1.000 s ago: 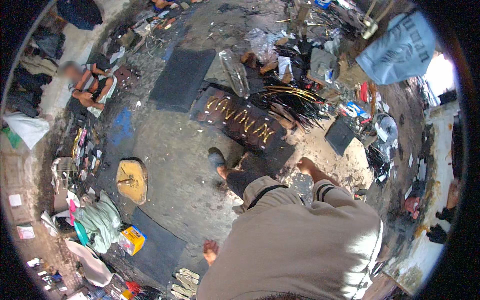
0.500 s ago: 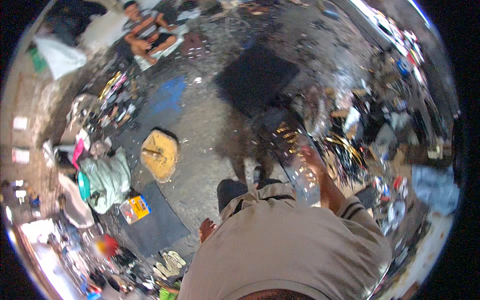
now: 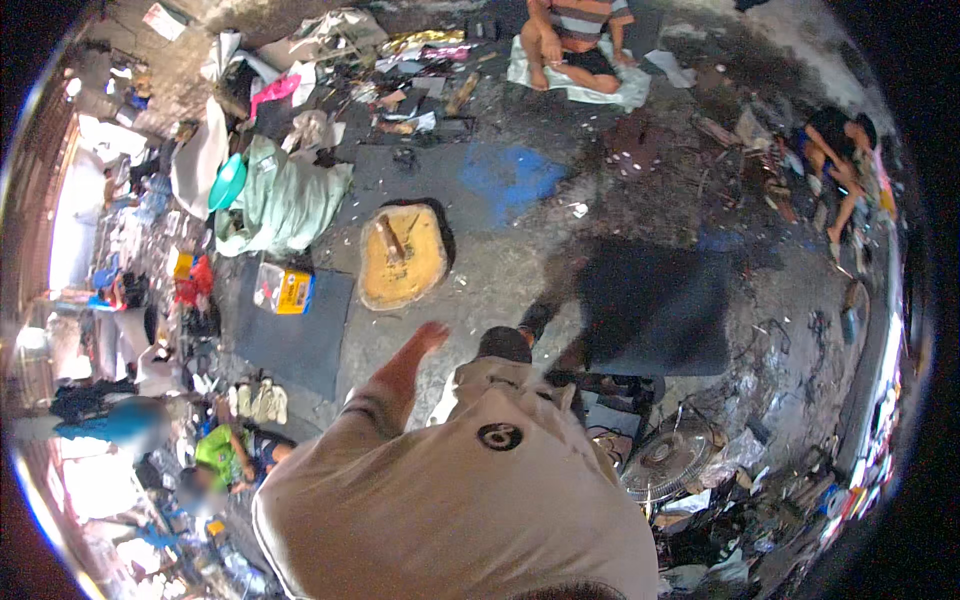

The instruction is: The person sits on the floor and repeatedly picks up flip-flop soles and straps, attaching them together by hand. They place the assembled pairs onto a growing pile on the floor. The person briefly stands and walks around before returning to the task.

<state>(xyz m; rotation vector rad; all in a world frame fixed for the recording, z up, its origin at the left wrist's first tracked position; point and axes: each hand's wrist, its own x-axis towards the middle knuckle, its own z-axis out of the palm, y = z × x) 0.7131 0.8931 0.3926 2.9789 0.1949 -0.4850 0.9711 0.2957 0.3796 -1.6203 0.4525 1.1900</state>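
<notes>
My left hand (image 3: 432, 336) hangs over the grey floor in front of my body, slightly blurred. Its fingers look loosely stretched, and I see nothing in them. My right hand is out of sight behind my torso. Closest to the left hand is a rounded yellow block (image 3: 420, 265) on the floor, with a brown stick-like piece (image 3: 388, 240) lying on top. Left of that, a yellow and white box (image 3: 284, 288) rests on a dark mat (image 3: 290, 340).
A person (image 3: 585, 50) sits on a pale sheet at the back; another person (image 3: 845, 160) sits far right. A dark square mat (image 3: 655, 310) and a round fan guard (image 3: 670, 458) lie to my right. A pale green sack (image 3: 285, 200) stands left; scraps litter the edges.
The view has swung to the right, and my body has turned. My left hand has come forward from beside my hip. My right hand, seen before near the fan guard, has gone from view.
</notes>
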